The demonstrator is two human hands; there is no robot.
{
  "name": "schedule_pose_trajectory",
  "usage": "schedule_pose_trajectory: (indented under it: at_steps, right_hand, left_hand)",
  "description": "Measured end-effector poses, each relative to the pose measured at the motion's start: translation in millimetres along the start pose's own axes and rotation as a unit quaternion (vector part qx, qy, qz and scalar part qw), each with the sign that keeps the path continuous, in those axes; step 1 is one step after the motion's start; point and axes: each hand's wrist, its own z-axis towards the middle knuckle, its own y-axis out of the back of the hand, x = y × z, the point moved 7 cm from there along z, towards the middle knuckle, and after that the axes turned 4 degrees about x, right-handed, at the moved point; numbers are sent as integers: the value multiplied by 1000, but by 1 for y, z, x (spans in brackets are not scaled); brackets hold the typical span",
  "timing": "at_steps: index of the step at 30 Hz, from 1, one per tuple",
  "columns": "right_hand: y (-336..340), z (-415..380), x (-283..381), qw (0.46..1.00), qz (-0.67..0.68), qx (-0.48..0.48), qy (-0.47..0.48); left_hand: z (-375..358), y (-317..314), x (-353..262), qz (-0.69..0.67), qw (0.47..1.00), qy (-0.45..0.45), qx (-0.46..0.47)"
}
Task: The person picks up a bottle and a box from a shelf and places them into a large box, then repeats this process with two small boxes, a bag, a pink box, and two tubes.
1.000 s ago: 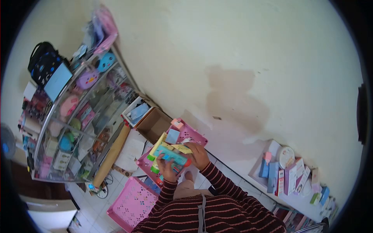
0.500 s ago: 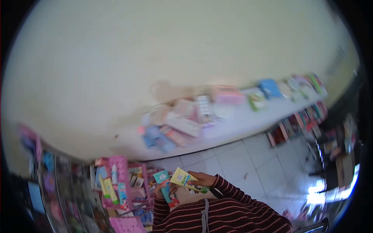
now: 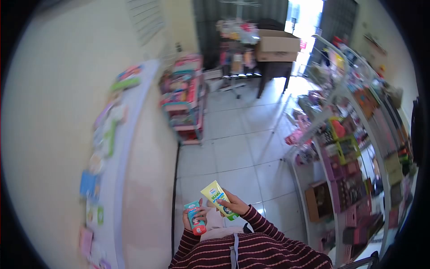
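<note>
In my left hand (image 3: 187, 219) is a teal squeeze tube (image 3: 193, 207) with a red lower end and a small cartoon figure on its front. The fingers wrap round its sides. My right hand (image 3: 237, 206) grips a yellow squeeze tube (image 3: 214, 192) with a green cap, its thumb across the printed front. Both tubes are close together in front of my body, printed faces up, the yellow one slightly higher and tilted. Smaller lettering on them is too blurred to read.
A white ledge (image 3: 127, 166) with several small packages runs along the left wall. Ahead stand a pink trolley (image 3: 190, 105) of goods and a cardboard box (image 3: 278, 47) on a dark table (image 3: 274, 71). White shelving (image 3: 329, 181) with baskets lines the right side. Tiled floor (image 3: 233, 154) lies between.
My view has swung right, from the wall and ledge to the aisle and doorway. The pink basket has left the view. Both hands keep their tubes, now held slightly further apart.
</note>
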Motion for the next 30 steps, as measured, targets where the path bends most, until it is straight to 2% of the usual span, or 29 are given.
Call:
schedule_pose_trajectory:
  at_steps: [3,6,9,11,16,22,25,30]
  right_hand:
    - [64,4,12,995,24,-99,22]
    - [115,19,28,988,36,-140,56]
    - [176,42,61,979,46,-182,84]
    - [213,47,80,973,99,-201,61]
    - [313,47,128,945,115,-281,124]
    - [405,37,146,914,149,-343,156]
    - [455,49,150,913,155,-345,153]
    - [550,74,194,916,132,-346,153]
  left_hand:
    - [77,-10,10,14,997,61,-34]
    - [147,-22,13,90,991,90,-41]
    - [231,-37,15,115,986,125,-1]
    - [287,-44,22,108,982,152,-7]
    - [413,-60,51,100,963,251,-1]
    - [512,-59,109,16,934,356,-27]
    - [555,-34,119,-41,935,341,-93]
    - [639,-36,146,-49,936,340,-78]
